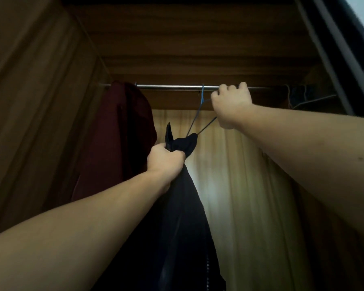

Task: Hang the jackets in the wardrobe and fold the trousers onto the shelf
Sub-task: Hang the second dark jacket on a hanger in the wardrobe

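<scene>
A black jacket (183, 206) hangs down the middle of the open wardrobe from a thin blue wire hanger (202, 99). The hanger's hook sits over the metal rail (172, 87). My left hand (166, 159) is shut on the bunched collar of the black jacket just below the hanger. My right hand (231, 103) is up at the rail, closed around the hanger's upper wire to the right of the hook. A dark red jacket (118, 139) hangs on the rail at the left.
The wardrobe's brown side wall (40, 101) stands close on the left and a dark door frame (345, 59) on the right. More hangers and clothes (303, 97) crowd the rail's right end. The pale wood back panel (250, 175) shows behind.
</scene>
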A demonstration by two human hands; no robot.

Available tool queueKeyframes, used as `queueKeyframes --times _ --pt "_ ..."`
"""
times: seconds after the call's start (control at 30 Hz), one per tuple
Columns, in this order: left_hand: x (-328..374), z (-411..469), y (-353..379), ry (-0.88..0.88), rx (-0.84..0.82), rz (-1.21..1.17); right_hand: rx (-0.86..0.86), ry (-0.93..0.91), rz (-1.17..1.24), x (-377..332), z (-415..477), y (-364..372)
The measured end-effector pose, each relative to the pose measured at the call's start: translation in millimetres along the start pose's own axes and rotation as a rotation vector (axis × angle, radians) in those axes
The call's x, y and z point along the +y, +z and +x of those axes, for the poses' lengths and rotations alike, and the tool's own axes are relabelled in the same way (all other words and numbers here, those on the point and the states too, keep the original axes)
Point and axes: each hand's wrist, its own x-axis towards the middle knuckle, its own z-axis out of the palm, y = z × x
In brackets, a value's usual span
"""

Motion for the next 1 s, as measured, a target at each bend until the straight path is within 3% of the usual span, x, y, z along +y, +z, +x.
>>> queueKeyframes --times 0.33,0.5,0.77,1.0 --pt "-24 17 -8 0.031 0.02 0.031 -0.208 0.01 0.136 -20 20 26" --pt "-30 21 -12 -0.001 -0.01 -0.009 -0.184 0.055 0.124 -35 26 39" --pt "-29 23 -27 -0.002 -0.014 -0.059 -0.096 0.328 0.626 -40 31 44" --pt "-19 4 -46 0.004 -0.007 -0.095 -0.172 0.393 0.797 -62 -26 30"
